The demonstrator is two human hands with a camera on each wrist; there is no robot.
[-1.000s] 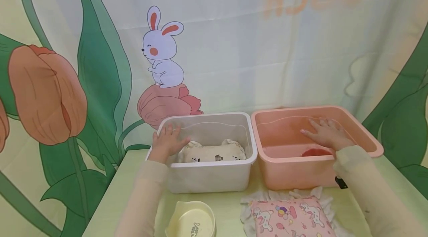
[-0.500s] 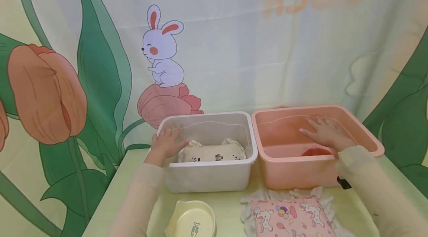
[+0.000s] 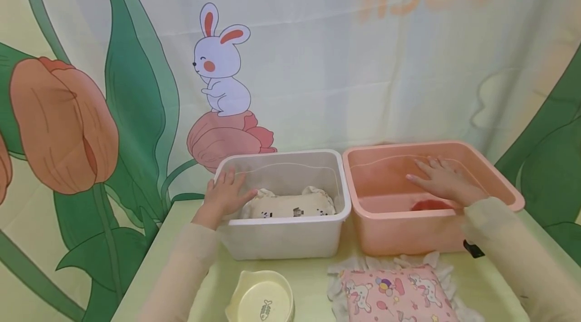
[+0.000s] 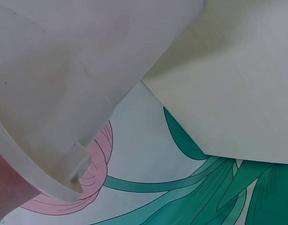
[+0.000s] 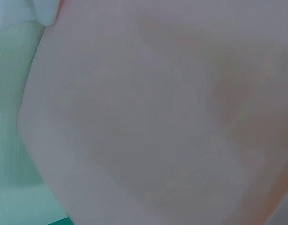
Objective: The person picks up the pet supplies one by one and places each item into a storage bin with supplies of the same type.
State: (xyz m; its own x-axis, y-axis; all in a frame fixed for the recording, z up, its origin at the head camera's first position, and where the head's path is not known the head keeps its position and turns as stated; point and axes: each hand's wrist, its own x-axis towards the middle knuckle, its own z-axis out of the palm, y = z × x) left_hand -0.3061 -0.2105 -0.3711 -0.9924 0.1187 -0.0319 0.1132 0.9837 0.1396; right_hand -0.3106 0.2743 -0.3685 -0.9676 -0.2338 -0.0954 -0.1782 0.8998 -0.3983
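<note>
My left hand [image 3: 224, 196], fingers spread, lies over the left rim of a grey-white plastic bin [image 3: 283, 241] in the head view. Inside that bin is a cream pillow [image 3: 281, 206] with small animal prints and ruffled edges. My right hand [image 3: 447, 180] reaches over the front rim of a pink plastic bin [image 3: 404, 233], fingers apart and holding nothing. A red item [image 3: 428, 205] lies in the pink bin, partly hidden by the rim and the hand. The left wrist view shows the grey-white bin's outer wall [image 4: 87, 56] up close; pink bin wall [image 5: 148, 112] fills the right wrist view.
Both bins stand side by side on a pale green table [image 3: 313, 281]. In front of them are a pale yellow dish [image 3: 258, 299] with a fish print and a pink unicorn-print pillow [image 3: 395, 294] with white frills. A curtain [image 3: 317, 74] printed with tulips and a rabbit hangs behind.
Both hands stay nearly in place; the forearms have shifted slightly outward. The head view has tilted a little. The bins, pillows and dish have not moved.
</note>
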